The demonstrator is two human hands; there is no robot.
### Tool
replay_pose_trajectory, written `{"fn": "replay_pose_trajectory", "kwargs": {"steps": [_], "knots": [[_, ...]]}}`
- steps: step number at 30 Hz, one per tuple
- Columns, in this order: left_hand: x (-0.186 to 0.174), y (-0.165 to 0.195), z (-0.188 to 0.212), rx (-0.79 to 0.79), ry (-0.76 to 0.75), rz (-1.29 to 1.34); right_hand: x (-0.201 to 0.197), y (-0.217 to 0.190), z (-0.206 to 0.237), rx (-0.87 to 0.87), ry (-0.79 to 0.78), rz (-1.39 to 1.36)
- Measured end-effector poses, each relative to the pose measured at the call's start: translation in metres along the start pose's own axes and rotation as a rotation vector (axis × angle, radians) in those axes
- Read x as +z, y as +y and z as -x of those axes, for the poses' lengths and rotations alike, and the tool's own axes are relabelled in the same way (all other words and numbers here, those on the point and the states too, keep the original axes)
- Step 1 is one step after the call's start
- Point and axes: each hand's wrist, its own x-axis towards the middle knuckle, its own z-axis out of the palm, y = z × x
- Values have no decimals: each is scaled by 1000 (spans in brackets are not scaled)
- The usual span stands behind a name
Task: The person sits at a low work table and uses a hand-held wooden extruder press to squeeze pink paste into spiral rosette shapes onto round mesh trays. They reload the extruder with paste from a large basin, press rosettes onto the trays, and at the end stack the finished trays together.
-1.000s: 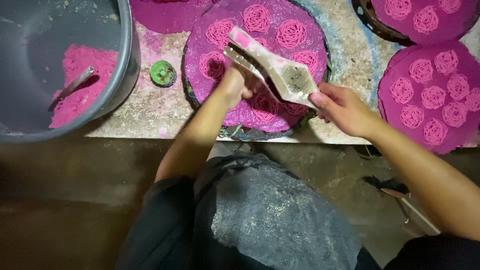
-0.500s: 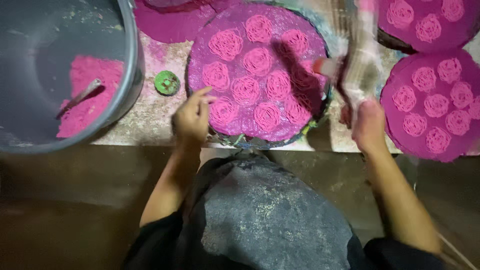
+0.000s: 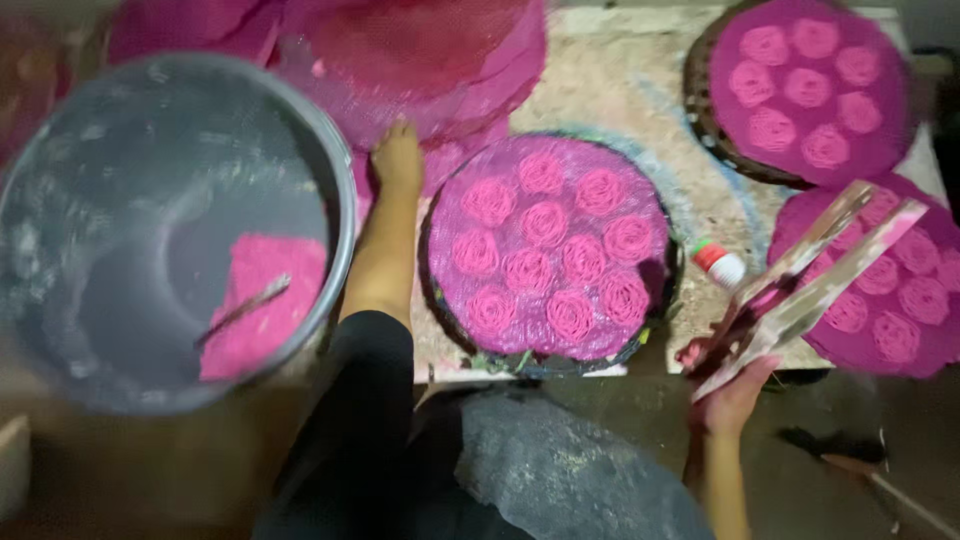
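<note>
Pink noodle coils fill the round tray (image 3: 660, 215) at desk centre, and that is where trouble could start. The right hand (image 3: 735, 385) grips a wooden press (image 3: 815, 275) at 4 o'clock, tilted over the desk edge; a slip would likely drop it to the floor or onto the coils of the tray (image 3: 930, 350) beneath its tip. The left hand (image 3: 398, 160) lies flat, fingers together, at 11 o'clock against a pink stack (image 3: 420, 60), just beside the bucket (image 3: 335, 215); a sweep back could smear the coils. A small bottle (image 3: 720, 265) lies in the narrow gap at 3 o'clock. Open room is scarce: only bare stone towards 1 o'clock.
</note>
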Motion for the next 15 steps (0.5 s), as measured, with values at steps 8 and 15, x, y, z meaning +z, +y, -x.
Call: {"fn": "replay_pose_trajectory", "kwargs": {"steps": [8, 15], "knots": [[-21, 7, -51, -68, -157, -233, -29, 7, 78, -116, 359, 145], [-106, -1, -131, -78, -251, 103, -30, -9, 76, -189, 316, 84]]}}
